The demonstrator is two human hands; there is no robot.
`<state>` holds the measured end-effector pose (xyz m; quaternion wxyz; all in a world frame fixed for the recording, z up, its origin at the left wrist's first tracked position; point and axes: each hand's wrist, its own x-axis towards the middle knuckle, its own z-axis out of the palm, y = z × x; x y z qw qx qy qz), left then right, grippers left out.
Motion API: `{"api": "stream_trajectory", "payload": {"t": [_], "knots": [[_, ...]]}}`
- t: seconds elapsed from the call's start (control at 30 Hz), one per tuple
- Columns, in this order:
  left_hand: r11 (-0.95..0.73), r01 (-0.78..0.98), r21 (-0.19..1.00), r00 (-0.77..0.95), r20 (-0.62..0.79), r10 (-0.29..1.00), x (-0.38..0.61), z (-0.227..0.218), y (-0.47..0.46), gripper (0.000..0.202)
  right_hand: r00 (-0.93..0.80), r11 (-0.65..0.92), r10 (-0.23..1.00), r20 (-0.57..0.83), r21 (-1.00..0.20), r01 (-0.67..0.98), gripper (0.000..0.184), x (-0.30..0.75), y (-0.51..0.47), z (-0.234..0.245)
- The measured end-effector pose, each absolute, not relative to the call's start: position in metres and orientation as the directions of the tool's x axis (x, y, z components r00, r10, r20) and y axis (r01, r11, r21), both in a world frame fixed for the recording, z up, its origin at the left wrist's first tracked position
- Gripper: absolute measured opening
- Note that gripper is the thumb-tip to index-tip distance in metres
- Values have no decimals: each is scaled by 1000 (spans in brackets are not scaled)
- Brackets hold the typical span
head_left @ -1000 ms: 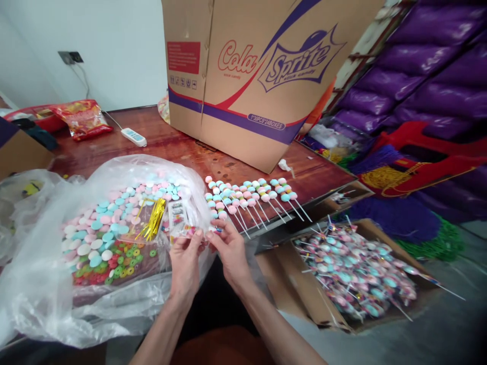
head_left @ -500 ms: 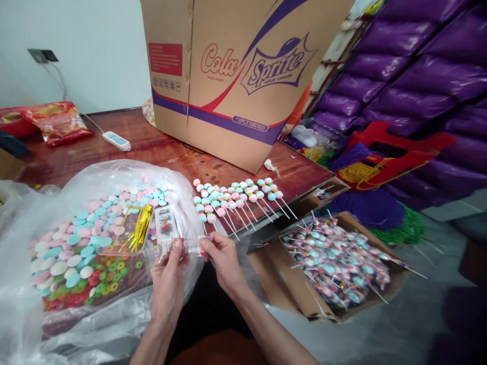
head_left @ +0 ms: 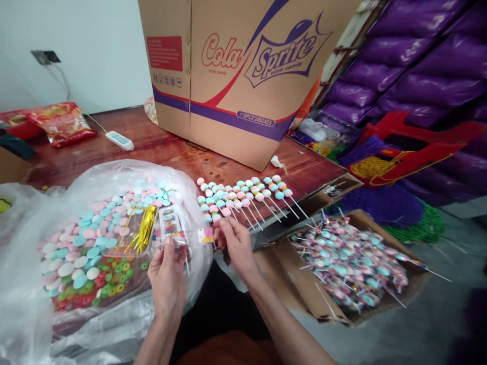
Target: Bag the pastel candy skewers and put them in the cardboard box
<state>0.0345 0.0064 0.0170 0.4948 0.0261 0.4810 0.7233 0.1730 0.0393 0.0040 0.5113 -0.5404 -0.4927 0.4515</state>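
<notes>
"What does the left hand [head_left: 167, 274] have?"

"Its grip pinches a small printed wrapper [head_left: 177, 235] over the right side of the plastic sheet [head_left: 95, 181]."

"And the right hand [head_left: 238, 247]?"

"Curled near the candy skewers [head_left: 242, 195] lying on the counter [head_left: 162, 147]. A pink-and-yellow printed piece [head_left: 206, 235] is just beside its fingertips, but I can't tell whether that grip holds it."

Bare red-brown tabletop [head_left: 163, 153] leaves a passage between the plastic bag of candies [head_left: 110, 306] and the tall carton [head_left: 228, 78], which walls off the reach straight ahead. The bag's loose film crowds the left hand [head_left: 166, 278]. Skewered candies [head_left: 244, 195] block the right hand's [head_left: 236, 243] way forward, sticks jutting past the tabletop's edge, while open air separates that hand from the box of wrapped candies [head_left: 331, 304] to its right.
</notes>
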Motion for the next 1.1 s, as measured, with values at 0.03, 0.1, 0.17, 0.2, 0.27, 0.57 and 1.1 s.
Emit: {"api": "stream_trajectory", "payload": {"t": [0.03,0.1,0.17,0.2,0.27,0.57,1.1], "knots": [[-57,-689,722,-520,-439,733,32,18,9,30,127,27,990,54,-979,204,28,174,43,4],[-54,-690,721,-520,-444,730,27,20,13,30,92,47,989,114,-843,536,20,174,50,3],[-47,-701,712,-510,-453,731,22,21,18,30,16,38,997,82,-617,786,16,167,55,1],[-50,-706,706,-508,-456,731,20,21,20,29,-5,26,999,42,-518,855,18,162,57,1],[-58,-710,702,-510,-456,729,16,20,23,26,-10,1,1000,-21,-390,921,21,153,58,0],[-117,-730,673,-536,-457,710,0,22,38,17,139,74,965,224,-738,670,21,167,52,-16],[-44,-707,706,-472,-424,773,5,14,46,28,53,398,899,435,-861,316,15,212,0,9]]}}
